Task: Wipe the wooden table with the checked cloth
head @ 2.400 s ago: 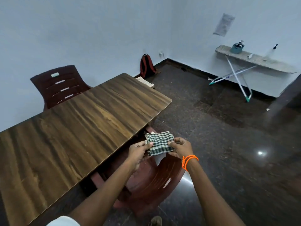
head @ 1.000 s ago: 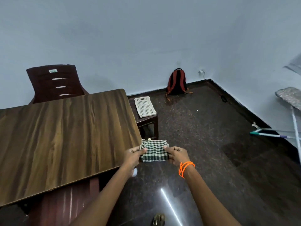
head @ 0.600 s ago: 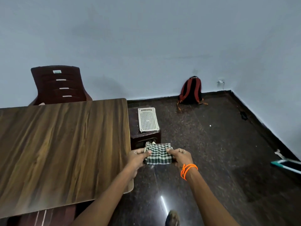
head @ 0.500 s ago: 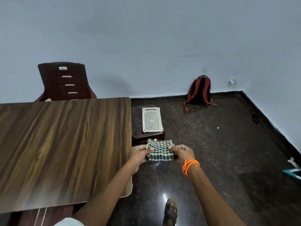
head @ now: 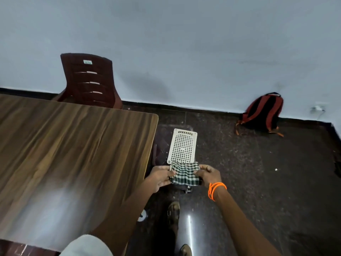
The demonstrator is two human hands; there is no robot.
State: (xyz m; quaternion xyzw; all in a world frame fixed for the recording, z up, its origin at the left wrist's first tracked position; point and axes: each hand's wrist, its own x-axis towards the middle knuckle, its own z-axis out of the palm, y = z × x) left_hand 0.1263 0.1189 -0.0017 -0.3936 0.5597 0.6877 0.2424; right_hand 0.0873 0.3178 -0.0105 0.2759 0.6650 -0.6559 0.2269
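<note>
The green-and-white checked cloth (head: 185, 174) is folded small and held in the air between both hands, just right of the table's right edge. My left hand (head: 159, 177) pinches its left side and my right hand (head: 209, 174), with orange bands at the wrist, pinches its right side. The wooden table (head: 73, 154) fills the left half of the view, its top bare with a glare patch near me. The cloth hangs over the floor and a low stool, not touching the table.
A dark red plastic chair (head: 88, 80) stands behind the table against the wall. A low dark stool (head: 162, 143) carries a white perforated tray (head: 182, 145) just beyond the cloth. A red-and-black backpack (head: 262, 111) leans on the wall at right. My sandalled feet (head: 173, 213) stand on the dark polished floor.
The view has swung left and I have walked along the table to its end; the stool and tray now lie right under my hands. Both hands keep the same hold on the cloth.
</note>
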